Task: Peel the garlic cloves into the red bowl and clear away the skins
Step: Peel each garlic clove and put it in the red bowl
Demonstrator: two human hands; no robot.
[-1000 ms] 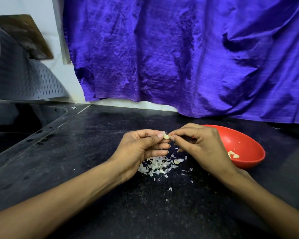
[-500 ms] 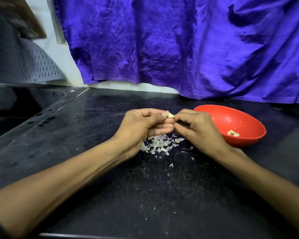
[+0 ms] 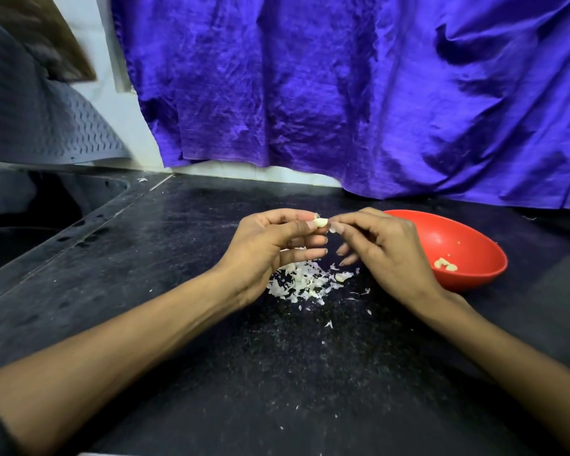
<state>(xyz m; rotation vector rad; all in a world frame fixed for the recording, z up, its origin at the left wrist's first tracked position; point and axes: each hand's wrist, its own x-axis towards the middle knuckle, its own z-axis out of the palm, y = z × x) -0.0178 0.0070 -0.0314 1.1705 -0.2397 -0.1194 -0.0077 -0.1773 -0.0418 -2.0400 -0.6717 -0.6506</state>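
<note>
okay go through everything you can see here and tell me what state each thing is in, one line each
left hand: pinches a garlic clove.
garlic clove: held above the counter, looks mostly peeled.
right hand: pinches a bit of skin beside the clove.
red bowl: upright, a few peeled cloves inside.
skins: heaped on the counter under the hands, not cleared.
purple cloth: hanging, creased.

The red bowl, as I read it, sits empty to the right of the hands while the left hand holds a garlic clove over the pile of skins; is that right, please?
Not quite: the red bowl is not empty. The head view shows a few peeled garlic pieces in it. The rest holds: it sits right of the hands, and the left hand holds a garlic clove over the pile of skins.
</note>
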